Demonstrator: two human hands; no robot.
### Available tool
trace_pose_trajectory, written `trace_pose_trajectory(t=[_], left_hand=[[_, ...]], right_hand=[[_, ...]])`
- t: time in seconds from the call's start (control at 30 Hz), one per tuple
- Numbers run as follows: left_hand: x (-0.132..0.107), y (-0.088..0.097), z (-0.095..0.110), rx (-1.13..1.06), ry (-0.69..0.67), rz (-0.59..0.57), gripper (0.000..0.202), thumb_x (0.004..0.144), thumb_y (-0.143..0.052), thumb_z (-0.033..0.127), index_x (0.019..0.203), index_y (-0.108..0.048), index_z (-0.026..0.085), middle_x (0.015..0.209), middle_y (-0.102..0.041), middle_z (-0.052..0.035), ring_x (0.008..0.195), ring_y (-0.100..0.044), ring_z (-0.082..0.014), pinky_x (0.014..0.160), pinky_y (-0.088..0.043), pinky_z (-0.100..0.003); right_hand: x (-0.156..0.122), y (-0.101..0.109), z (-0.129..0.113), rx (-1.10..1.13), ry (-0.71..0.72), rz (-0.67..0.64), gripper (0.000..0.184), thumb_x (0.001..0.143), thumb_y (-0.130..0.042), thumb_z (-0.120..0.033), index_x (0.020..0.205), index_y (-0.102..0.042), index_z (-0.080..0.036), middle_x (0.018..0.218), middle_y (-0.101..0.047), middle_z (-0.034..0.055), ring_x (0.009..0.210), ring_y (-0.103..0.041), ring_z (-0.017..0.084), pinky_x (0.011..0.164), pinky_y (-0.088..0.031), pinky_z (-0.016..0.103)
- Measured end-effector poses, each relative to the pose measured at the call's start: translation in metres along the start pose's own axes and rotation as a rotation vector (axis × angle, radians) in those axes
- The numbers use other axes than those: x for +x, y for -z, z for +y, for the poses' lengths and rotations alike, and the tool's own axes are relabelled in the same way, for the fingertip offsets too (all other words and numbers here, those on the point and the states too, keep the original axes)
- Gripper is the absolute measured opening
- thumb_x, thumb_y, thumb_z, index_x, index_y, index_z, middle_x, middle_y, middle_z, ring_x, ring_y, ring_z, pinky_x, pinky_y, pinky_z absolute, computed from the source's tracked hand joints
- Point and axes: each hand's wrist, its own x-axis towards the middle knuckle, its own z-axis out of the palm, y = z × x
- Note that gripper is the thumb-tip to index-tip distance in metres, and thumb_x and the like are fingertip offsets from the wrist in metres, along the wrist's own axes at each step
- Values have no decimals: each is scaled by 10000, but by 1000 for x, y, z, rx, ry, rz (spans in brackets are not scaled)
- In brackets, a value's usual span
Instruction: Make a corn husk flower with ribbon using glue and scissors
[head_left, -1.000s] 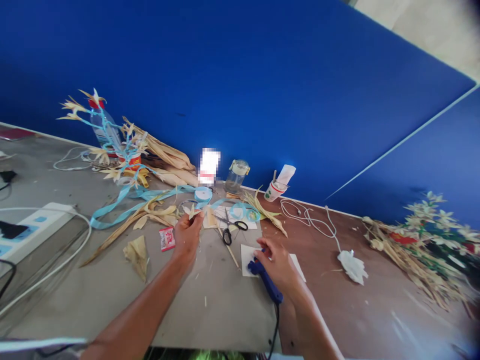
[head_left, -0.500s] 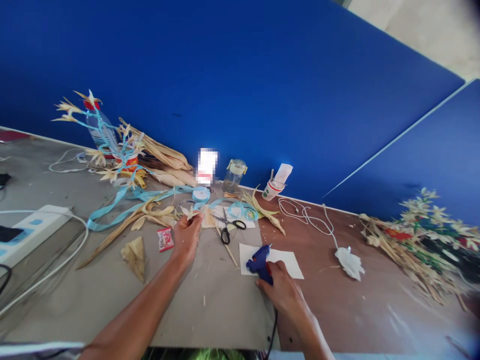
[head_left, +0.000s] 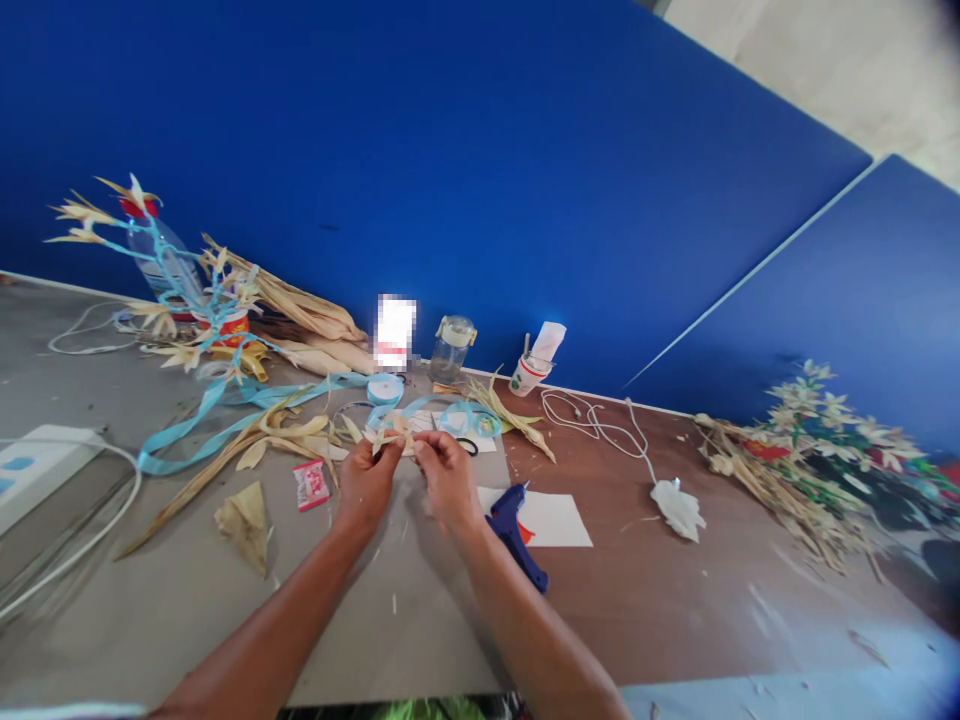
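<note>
My left hand (head_left: 365,482) and my right hand (head_left: 445,474) meet over the grey table top, fingers pinched on a small dried husk flower (head_left: 391,436) held between them. A blue glue gun (head_left: 516,530) lies just right of my right wrist, partly on a white sheet of paper (head_left: 551,518). Black scissors (head_left: 469,446) are mostly hidden behind my right hand.
Light blue ribbon (head_left: 225,410) and a ribbon roll (head_left: 385,389) trail among dried husks (head_left: 292,310). A bottle with husk flowers (head_left: 161,265), a glass jar (head_left: 452,348), a paper cup (head_left: 528,374), a white cable (head_left: 600,425), a power strip (head_left: 34,470) and a husk bouquet (head_left: 810,460) lie around.
My right hand let go of the glue gun, which now lies on the paper, and moved left to join my left hand on the husk flower. The view shifted slightly right.
</note>
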Motion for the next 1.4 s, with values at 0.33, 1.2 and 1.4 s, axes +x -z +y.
trace_pose_trajectory(t=[0.33,1.2,1.4], left_hand=[[4,2,-4,-53,-54,42,193,665,-732,343,745,-686,172,570,-539,36,535,-436,-97,501,-318,-212],[15,10,11,-138,301,-144,348,529,-805,326,603,-506,165,448,-395,100,393,-304,-26,419,-266,-181],[16,10,5,-160,336,-188,359,513,-804,297,588,-480,164,420,-390,104,370,-279,-18,388,-228,-165]], right_hand=[[15,-13,-1,138,-68,16,162,702,-584,-341,685,-566,-181,630,-522,-31,606,-450,112,602,-394,228],[-43,122,11,-819,31,-44,337,770,-575,-327,1059,-636,-164,1019,-624,110,882,-601,243,810,-478,378],[-83,171,34,-1161,-90,-50,424,769,-616,-342,1159,-614,-176,1083,-594,130,1001,-598,290,878,-470,390]])
